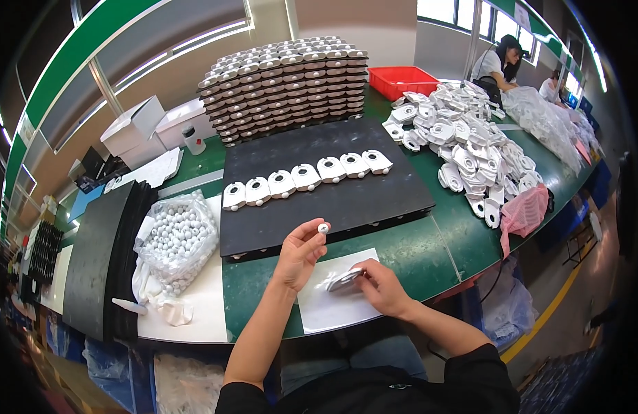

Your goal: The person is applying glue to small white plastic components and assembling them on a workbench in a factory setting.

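Observation:
Between thumb and fingertips, my left hand point(301, 254) pinches a small round white cap point(324, 228) with a dark cross mark on its face. My right hand point(384, 286) grips a white plastic housing point(344, 279), tilted over a white paper sheet point(332, 307) at the table's near edge. Beyond my hands, a row of several similar white housings point(304, 177), each with a round dark-centred opening, lies across a black board point(291, 221). The cap and the held housing are apart.
To the left sits a clear bag of small white balls point(177, 231), beside upright black boards point(101, 262). Stacked loaded trays point(284, 90) rise behind. At right are a heap of white housings point(464, 138), a red bin point(401, 81) and pink mesh point(524, 210). A co-worker point(497, 65) sits farther off.

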`<state>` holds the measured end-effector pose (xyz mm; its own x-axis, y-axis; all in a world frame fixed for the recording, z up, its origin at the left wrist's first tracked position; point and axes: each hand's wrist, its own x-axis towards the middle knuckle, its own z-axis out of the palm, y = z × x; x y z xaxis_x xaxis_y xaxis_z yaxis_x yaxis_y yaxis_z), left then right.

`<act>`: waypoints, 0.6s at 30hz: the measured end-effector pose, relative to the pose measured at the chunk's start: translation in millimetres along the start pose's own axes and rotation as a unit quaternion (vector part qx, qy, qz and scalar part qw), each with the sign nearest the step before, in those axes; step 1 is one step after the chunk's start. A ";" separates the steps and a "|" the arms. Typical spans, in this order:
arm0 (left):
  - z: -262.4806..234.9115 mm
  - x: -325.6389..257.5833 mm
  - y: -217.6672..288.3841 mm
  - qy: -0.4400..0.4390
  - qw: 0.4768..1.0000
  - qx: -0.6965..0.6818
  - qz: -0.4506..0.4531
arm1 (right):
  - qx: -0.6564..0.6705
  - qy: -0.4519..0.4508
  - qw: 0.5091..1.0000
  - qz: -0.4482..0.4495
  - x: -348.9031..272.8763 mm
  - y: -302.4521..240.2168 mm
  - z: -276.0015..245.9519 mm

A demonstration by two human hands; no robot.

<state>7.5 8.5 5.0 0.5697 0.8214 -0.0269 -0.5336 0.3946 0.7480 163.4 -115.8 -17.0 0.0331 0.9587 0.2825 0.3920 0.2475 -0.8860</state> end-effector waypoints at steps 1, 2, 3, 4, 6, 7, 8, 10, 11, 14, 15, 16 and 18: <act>1.8 -0.1 -1.1 -0.003 1.000 0.000 -0.001 | 0.101 0.003 0.994 0.035 0.8 5.8 -2.3; 4.8 -0.8 -2.0 -0.008 0.999 0.041 0.004 | 0.201 0.005 0.977 0.070 2.4 8.6 -5.0; 8.2 -1.6 -2.9 -0.012 0.997 0.082 0.009 | 0.254 0.022 0.963 0.084 4.6 8.7 -9.3; 12.0 -2.9 -3.2 -0.019 0.991 0.131 0.014 | 0.347 0.039 0.934 0.079 7.3 13.6 -9.9; 17.9 -6.2 -6.0 -0.044 0.975 0.213 0.041 | 0.466 0.064 0.878 0.081 12.3 15.1 -13.7; 15.4 -5.2 -10.5 -0.054 0.963 0.255 0.067 | 0.466 0.066 0.879 0.080 14.1 14.2 -15.6; 13.7 -6.0 -12.3 -0.055 0.963 0.255 0.067 | 0.488 0.071 0.864 0.101 15.3 14.0 -17.5; 13.1 -7.3 -14.5 -0.050 0.952 0.298 0.047 | 0.512 0.066 0.848 0.120 15.4 16.9 -19.8; 12.8 -5.5 -18.0 -0.060 0.948 0.304 0.080 | 0.512 0.067 0.848 0.119 15.1 16.3 -20.6; 15.6 -5.0 -18.7 -0.065 0.944 0.313 0.081 | 0.514 0.067 0.846 0.128 15.8 14.4 -20.9; 15.7 -5.1 -18.5 -0.065 0.944 0.313 0.081 | 0.513 0.070 0.845 0.129 16.2 14.3 -20.7; 15.9 -5.5 -18.5 -0.069 0.943 0.314 0.082 | 0.513 0.072 0.846 0.131 16.3 14.3 -20.6; 15.7 -5.5 -18.6 -0.073 0.943 0.314 0.084 | 0.511 0.071 0.847 0.130 16.5 14.6 -20.0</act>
<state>24.1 -9.8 1.6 0.6146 0.7673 0.1831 -0.1742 -0.0944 0.9802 188.1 -99.1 -17.9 0.1346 0.9909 0.0053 -0.6438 0.0915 -0.7597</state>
